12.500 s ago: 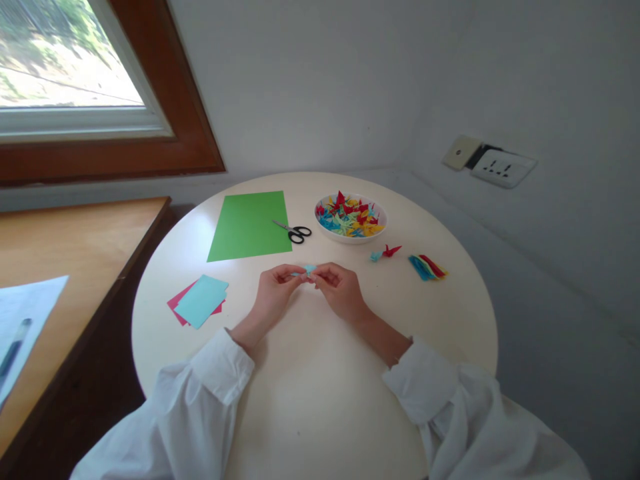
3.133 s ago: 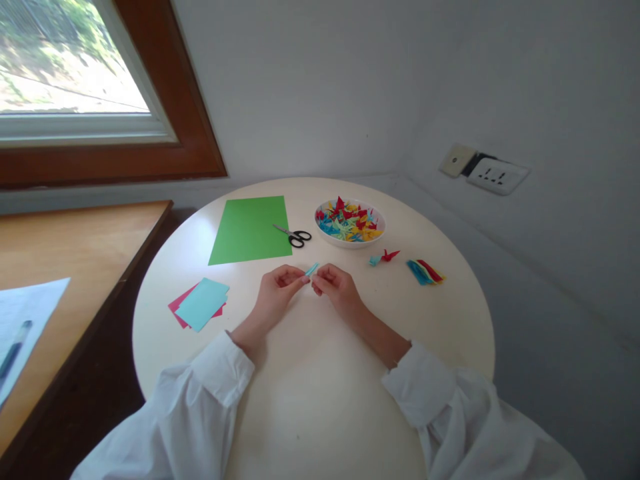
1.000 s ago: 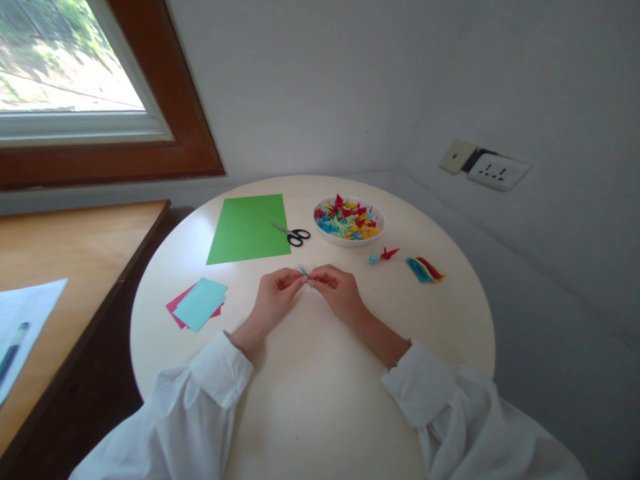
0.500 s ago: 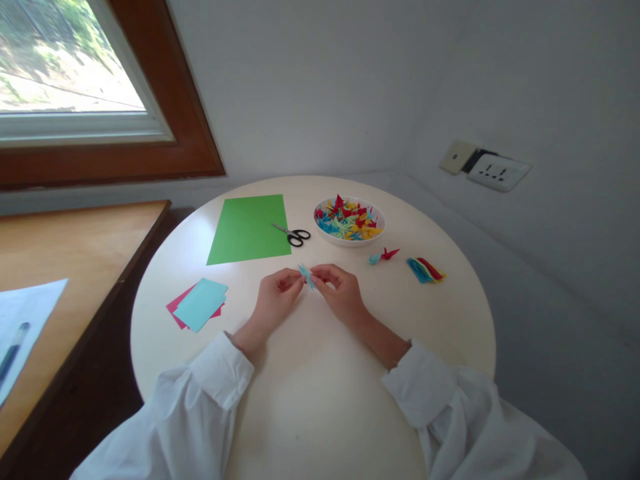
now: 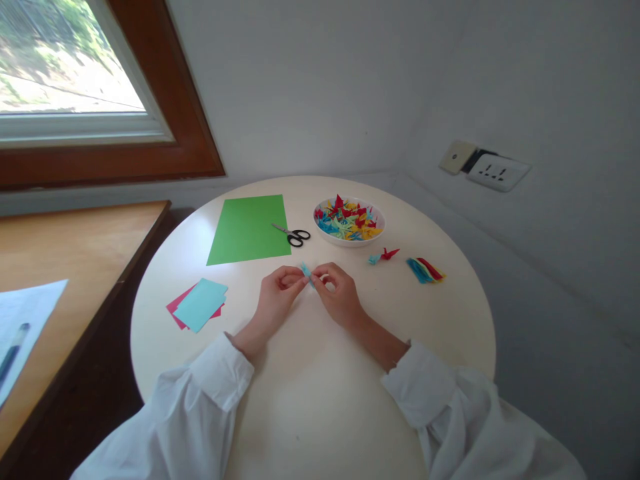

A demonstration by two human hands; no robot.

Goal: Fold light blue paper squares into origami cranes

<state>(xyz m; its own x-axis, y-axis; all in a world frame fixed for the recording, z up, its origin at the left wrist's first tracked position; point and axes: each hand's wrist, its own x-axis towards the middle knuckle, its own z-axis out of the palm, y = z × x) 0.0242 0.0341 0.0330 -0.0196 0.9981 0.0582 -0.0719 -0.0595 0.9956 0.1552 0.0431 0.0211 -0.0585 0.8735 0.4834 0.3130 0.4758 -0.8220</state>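
My left hand (image 5: 275,297) and my right hand (image 5: 338,293) meet over the middle of a round cream table (image 5: 310,400). Both pinch a small folded piece of light blue paper (image 5: 305,271) between their fingertips, just above the tabletop. A white bowl (image 5: 377,232) full of small folded paper shapes in red, blue, yellow and green stands beyond my hands. Two folded shapes, one blue (image 5: 373,259) and one red (image 5: 389,253), lie to the right of my right hand.
A green sheet (image 5: 249,229) and black-handled scissors (image 5: 294,233) lie at the back left. Light blue paper on red paper (image 5: 199,304) sits at the left. A small stack of coloured strips (image 5: 425,269) lies at the right. A wooden desk (image 5: 70,267) adjoins the table's left side.
The folded blue paper has been turned and worked between my fingertips; my right fingers have curled in more tightly on it. Both hands stay in the same place.
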